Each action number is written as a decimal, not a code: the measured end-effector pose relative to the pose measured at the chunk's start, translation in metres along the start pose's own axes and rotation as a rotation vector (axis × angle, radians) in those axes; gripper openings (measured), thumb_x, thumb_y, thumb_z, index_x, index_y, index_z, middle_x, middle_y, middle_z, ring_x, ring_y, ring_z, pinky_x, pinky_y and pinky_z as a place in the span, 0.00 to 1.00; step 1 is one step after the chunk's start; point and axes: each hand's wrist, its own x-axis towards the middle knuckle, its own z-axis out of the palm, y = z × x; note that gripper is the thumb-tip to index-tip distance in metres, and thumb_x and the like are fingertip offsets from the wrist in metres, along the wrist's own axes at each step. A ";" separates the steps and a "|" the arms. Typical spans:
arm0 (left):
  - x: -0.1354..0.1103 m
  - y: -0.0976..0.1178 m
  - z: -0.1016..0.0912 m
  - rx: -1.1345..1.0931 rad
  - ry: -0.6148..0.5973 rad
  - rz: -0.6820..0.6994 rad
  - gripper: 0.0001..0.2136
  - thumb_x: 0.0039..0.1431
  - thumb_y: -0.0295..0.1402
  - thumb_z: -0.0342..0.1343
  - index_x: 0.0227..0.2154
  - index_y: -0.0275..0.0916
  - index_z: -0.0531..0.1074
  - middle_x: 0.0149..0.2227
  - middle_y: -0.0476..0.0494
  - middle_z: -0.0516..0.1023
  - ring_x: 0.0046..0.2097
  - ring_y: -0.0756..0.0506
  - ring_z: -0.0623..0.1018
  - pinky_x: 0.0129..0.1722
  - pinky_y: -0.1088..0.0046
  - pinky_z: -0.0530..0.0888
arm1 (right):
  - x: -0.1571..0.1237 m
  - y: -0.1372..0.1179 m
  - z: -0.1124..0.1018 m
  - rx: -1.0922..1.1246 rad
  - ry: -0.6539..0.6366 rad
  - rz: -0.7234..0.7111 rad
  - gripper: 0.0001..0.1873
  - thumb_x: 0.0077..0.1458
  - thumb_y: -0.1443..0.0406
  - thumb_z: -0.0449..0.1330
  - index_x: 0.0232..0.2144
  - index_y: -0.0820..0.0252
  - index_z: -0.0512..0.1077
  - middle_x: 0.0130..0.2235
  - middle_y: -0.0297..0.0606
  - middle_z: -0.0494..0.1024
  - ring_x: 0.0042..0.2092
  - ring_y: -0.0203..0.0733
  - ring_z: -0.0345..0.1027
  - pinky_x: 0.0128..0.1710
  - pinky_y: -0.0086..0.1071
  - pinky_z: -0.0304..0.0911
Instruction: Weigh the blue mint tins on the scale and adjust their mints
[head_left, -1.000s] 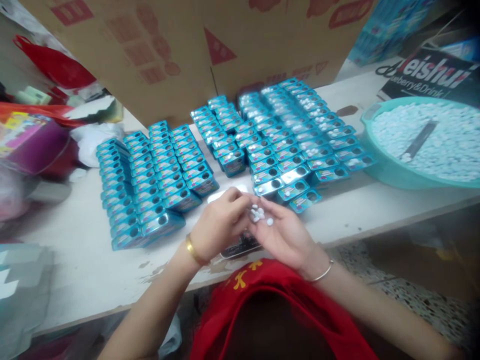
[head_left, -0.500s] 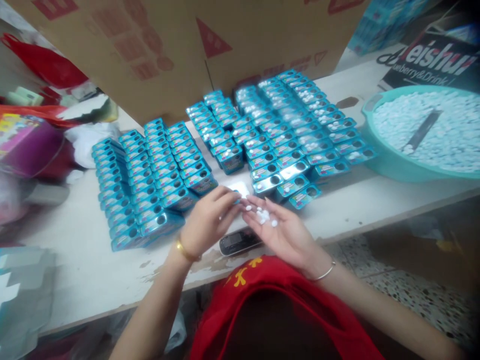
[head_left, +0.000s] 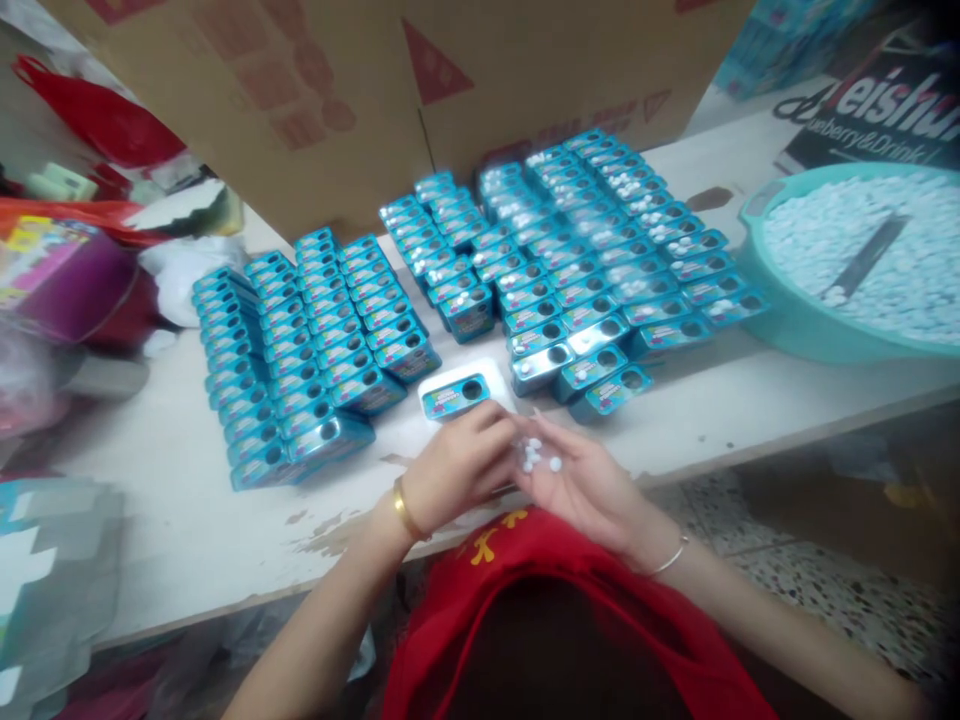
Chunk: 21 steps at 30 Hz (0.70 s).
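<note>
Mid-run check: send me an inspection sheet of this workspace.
Surface: white tabletop, stained near its front edge.
Things: rows of glossy blue rectangular boxes; one box on a white platform; small round white tablets in a round teal plastic basin.
Clutter: crumpled white plastic bag at left.
Hands: left hand close against right hand, grip hidden; upturned right palm holds tablets.
Cables: nothing seen.
Surroundings: brown cardboard carton behind; speckled floor, right.

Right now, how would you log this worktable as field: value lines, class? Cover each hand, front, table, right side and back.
Left hand: at the right palm; fingertips hidden
Right hand: palm up, holding small white pieces
Front: one blue box on a white platform
Table: rows of blue boxes, some topped with white pieces
Right side: turquoise tub of white pieces, dark strip on top
Back: large cardboard carton
</note>
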 end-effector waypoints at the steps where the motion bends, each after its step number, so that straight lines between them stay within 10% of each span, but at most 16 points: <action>1: 0.000 -0.001 -0.002 0.000 0.010 0.002 0.07 0.62 0.26 0.48 0.40 0.37 0.68 0.38 0.42 0.70 0.37 0.49 0.71 0.37 0.75 0.71 | 0.002 0.000 0.001 0.002 -0.015 -0.009 0.20 0.68 0.68 0.43 0.36 0.66 0.75 0.39 0.40 0.77 0.40 0.30 0.71 0.44 0.24 0.68; 13: 0.006 -0.029 -0.030 0.137 0.197 -0.108 0.05 0.61 0.28 0.51 0.38 0.40 0.69 0.36 0.44 0.71 0.36 0.49 0.72 0.37 0.71 0.71 | 0.001 -0.005 -0.018 -0.081 0.020 -0.016 0.19 0.67 0.63 0.45 0.45 0.69 0.72 0.52 0.47 0.73 0.57 0.43 0.64 0.59 0.35 0.60; 21: 0.004 0.030 0.061 0.164 -0.206 -0.105 0.10 0.65 0.32 0.43 0.41 0.38 0.69 0.42 0.42 0.71 0.39 0.47 0.72 0.34 0.72 0.71 | -0.028 -0.004 -0.043 -0.115 0.240 0.070 0.19 0.67 0.63 0.45 0.50 0.62 0.70 0.53 0.42 0.73 0.55 0.40 0.66 0.56 0.35 0.63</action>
